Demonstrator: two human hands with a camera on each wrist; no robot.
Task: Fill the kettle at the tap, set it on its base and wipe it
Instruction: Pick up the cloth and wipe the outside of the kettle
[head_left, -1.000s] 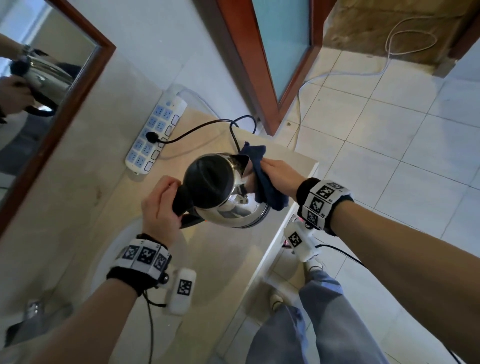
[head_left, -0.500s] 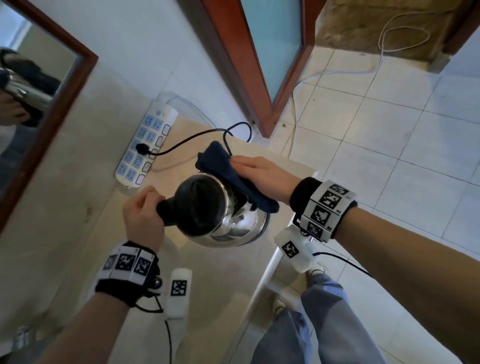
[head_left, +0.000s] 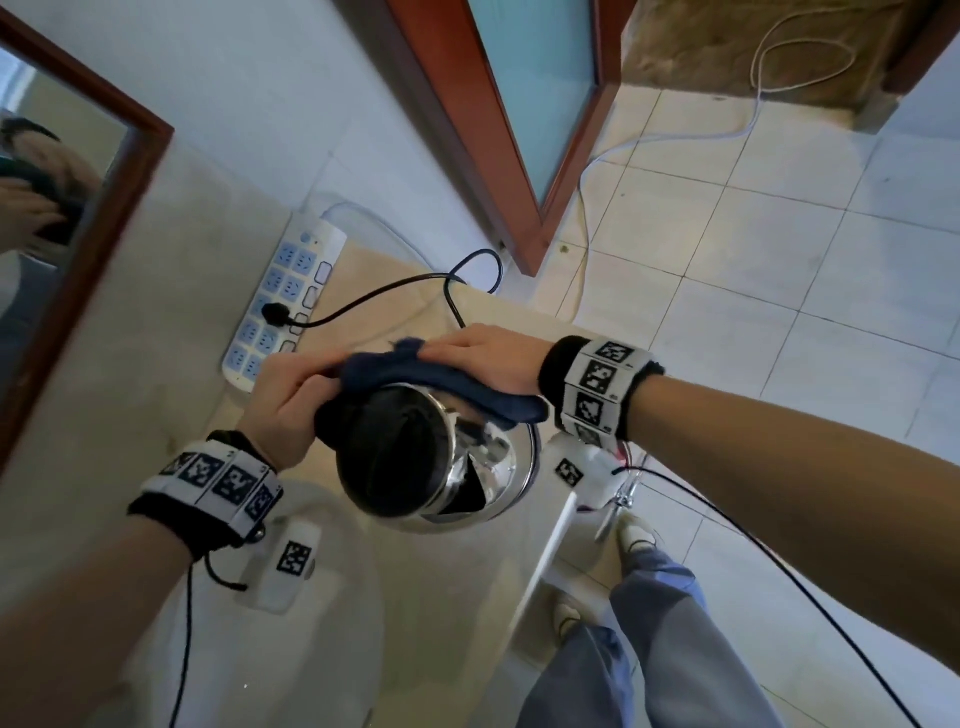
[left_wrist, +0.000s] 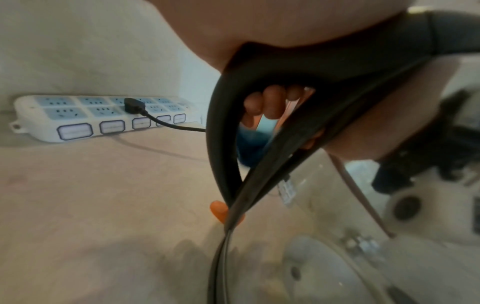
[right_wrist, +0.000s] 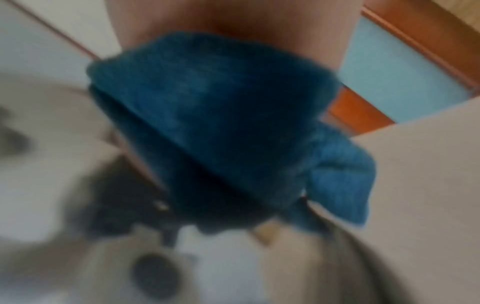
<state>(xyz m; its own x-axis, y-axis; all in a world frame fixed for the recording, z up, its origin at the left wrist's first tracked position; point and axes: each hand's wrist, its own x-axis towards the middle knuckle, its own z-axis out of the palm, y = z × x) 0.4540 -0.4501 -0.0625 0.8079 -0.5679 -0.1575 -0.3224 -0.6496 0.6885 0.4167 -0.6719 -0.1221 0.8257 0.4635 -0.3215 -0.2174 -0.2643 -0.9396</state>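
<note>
A steel kettle (head_left: 467, 467) with a black lid is at the middle of the head view, over the beige counter (head_left: 441, 597). My left hand (head_left: 291, 400) grips its black handle (left_wrist: 298, 67); in the left wrist view its fingers (left_wrist: 270, 98) curl through the handle loop. My right hand (head_left: 483, 358) lies flat over a dark blue cloth (head_left: 441, 379) and presses it on the kettle's far side, close to the left hand. In the blurred right wrist view the cloth (right_wrist: 221, 127) covers the underside of the fingers. The kettle hides its base.
A white power strip (head_left: 283, 306) lies against the wall, with the black plug (head_left: 275, 314) and cord (head_left: 395, 291) running toward the kettle. A mirror (head_left: 52, 234) is at the left, a door (head_left: 519, 104) beyond. The counter's edge (head_left: 550, 545) drops to tiled floor.
My right hand has slid the cloth from the kettle's right side round its far side toward the handle. The left hand and handle have swung farther away from me.
</note>
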